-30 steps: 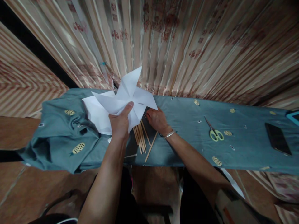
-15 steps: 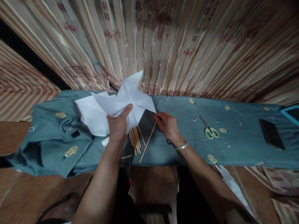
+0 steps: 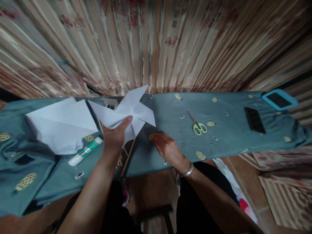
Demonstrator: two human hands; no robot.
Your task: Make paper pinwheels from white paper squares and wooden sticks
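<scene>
A white paper pinwheel [image 3: 137, 109] with folded, pointed blades is gripped by my left hand [image 3: 115, 136], thumb pressed on it near its centre. Several thin wooden sticks [image 3: 128, 157] lie partly hidden behind the pinwheel and my left forearm. To the right of them, my right hand [image 3: 169, 150] hovers low over or rests on the cloth, which I cannot tell. Its fingers are drawn together, and whatever may be between them is hidden.
White paper sheets [image 3: 63, 125] and a glue stick [image 3: 85, 151] lie left on the green tablecloth [image 3: 170, 110]. Green-handled scissors [image 3: 199, 128], a black phone [image 3: 254, 120] and a blue-framed device [image 3: 280, 99] are on the right. A pleated curtain [image 3: 156, 48] hangs behind.
The view has swung, exposing the glue stick and more of the paper sheets. My right hand has come away from the pinwheel's blade tip, nearer the front edge. My left hand keeps the pinwheel.
</scene>
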